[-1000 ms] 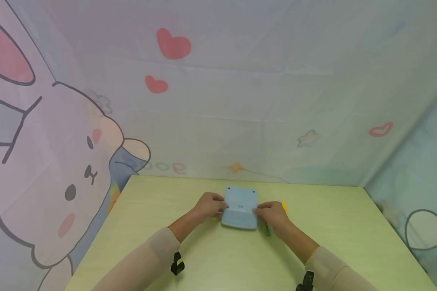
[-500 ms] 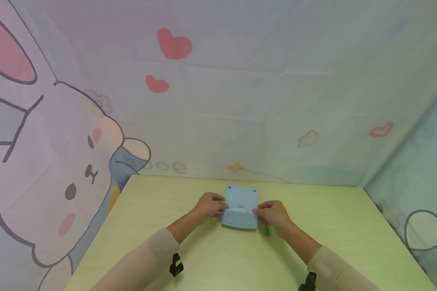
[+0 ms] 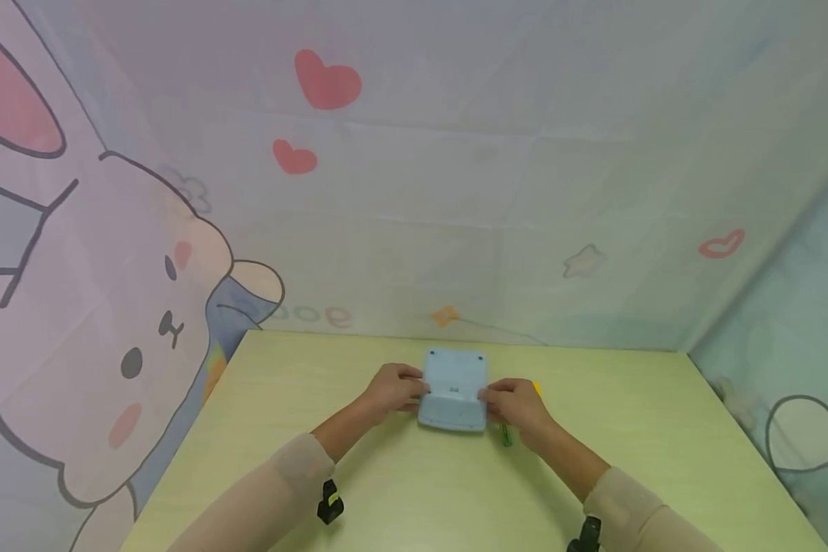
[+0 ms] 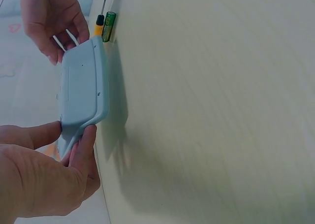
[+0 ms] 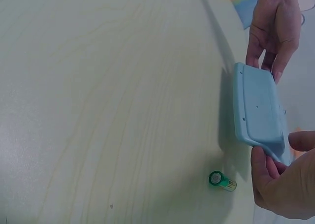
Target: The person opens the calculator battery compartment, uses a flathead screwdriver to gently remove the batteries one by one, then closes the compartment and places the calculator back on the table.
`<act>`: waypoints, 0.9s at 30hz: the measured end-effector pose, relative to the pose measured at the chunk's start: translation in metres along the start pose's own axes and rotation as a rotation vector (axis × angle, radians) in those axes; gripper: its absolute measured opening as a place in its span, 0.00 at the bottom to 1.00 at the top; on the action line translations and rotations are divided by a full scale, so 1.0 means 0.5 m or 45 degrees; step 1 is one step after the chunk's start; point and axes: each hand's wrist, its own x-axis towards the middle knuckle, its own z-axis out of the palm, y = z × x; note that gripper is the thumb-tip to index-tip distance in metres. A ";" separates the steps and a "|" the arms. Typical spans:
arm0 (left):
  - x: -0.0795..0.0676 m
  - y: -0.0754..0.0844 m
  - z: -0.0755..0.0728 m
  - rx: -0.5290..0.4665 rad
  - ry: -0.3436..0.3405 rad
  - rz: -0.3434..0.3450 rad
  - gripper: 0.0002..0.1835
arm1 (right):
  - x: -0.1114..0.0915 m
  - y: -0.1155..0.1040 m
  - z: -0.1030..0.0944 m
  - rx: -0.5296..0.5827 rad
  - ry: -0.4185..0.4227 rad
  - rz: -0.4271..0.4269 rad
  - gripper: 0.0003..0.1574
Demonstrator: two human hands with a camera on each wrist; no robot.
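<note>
A light blue calculator (image 3: 453, 376) is held up off the table with its back facing the head camera; its front is hidden. A small latch and dark round spots show on that back. My left hand (image 3: 392, 389) grips one side edge, thumb on one face and fingers on the other, as the left wrist view shows on the calculator (image 4: 81, 83). On the opposite edge, my right hand (image 3: 519, 406) pinches it in the same manner. Below the right hand lies a green battery (image 5: 222, 180). Next to the battery is a screwdriver (image 4: 100, 23) with a yellow handle.
The pale yellow-green table (image 3: 414, 506) has its far edge just behind the calculator. A printed cloth (image 3: 497, 184) with hearts and a rabbit hangs behind and at the sides. Black wrist camera parts (image 3: 330, 502) hang beneath the sleeves.
Almost nothing differs. Both hands keep their grip on the calculator, and the whole head view has shifted very slightly.
</note>
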 end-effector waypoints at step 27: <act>0.005 0.001 -0.003 -0.001 0.068 -0.027 0.18 | -0.010 -0.011 -0.009 0.070 -0.085 -0.003 0.20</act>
